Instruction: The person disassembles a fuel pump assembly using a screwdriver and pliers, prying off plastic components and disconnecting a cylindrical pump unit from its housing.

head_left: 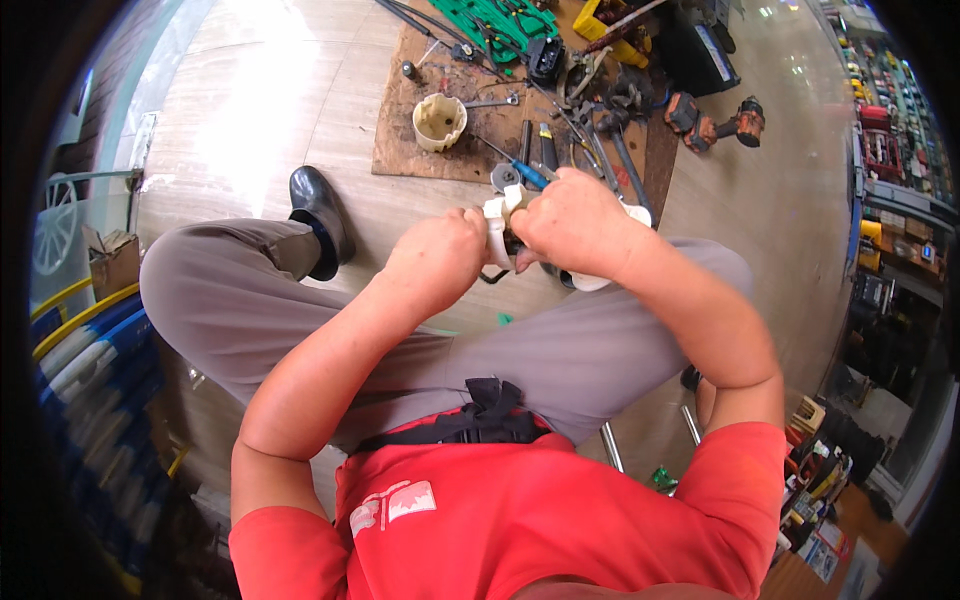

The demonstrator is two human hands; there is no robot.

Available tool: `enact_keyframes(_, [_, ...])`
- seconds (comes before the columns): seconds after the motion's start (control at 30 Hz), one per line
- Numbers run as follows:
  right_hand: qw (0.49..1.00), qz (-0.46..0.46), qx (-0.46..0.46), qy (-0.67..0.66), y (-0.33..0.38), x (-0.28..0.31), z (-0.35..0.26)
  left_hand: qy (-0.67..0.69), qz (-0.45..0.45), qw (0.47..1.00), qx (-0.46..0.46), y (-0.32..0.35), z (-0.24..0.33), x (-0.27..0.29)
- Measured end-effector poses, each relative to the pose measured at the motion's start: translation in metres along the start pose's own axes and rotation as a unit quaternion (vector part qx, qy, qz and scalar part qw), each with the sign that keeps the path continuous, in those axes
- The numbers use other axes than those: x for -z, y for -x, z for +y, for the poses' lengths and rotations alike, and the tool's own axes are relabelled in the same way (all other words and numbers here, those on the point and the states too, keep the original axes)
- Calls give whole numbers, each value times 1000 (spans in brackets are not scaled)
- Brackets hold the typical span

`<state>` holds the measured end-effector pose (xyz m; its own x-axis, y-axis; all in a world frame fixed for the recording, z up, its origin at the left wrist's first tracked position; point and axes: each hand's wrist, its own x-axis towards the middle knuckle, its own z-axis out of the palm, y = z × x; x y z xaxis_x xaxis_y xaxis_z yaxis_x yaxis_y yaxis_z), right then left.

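Both my hands meet in front of my knees around a white plastic part [497, 236] with a curved, ring-like side and a raised block on top. My left hand [440, 256] is closed on its left side. From the right, my right hand [572, 222] grips the same part with bent fingers, hiding much of it. A blue-handled screwdriver [530, 174] shows just beyond my right knuckles; whether the fingers touch it I cannot tell. Under my right wrist a further white piece [590, 282] shows partly.
A stained wooden board [400, 150] lies ahead on the tiled floor. On it are a cream plastic cup-shaped housing [440, 122], a wrench [492, 101], a grey disc [504, 178] and a green tool case [495, 25]. A cordless drill [742, 122] lies right of it; blue-and-yellow racks [95, 345] stand left.
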<state>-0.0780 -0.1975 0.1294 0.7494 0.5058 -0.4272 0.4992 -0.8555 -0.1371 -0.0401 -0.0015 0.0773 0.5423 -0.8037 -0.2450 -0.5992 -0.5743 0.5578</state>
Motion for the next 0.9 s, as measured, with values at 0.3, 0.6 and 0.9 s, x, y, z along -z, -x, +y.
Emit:
enact_keyframes(0.3, [993, 40, -29, -106, 17, -18, 9, 37, 24, 990, -135, -11, -13, -4])
enact_keyframes(0.6, [987, 103, 21, -119, 27, 17, -5, 75, -34, 992, -94, 9, 0, 50])
enact_keyframes(0.9, [981, 110, 51, -153, 24, 11, 9, 117, -24, 988, -98, 2, -2, 50])
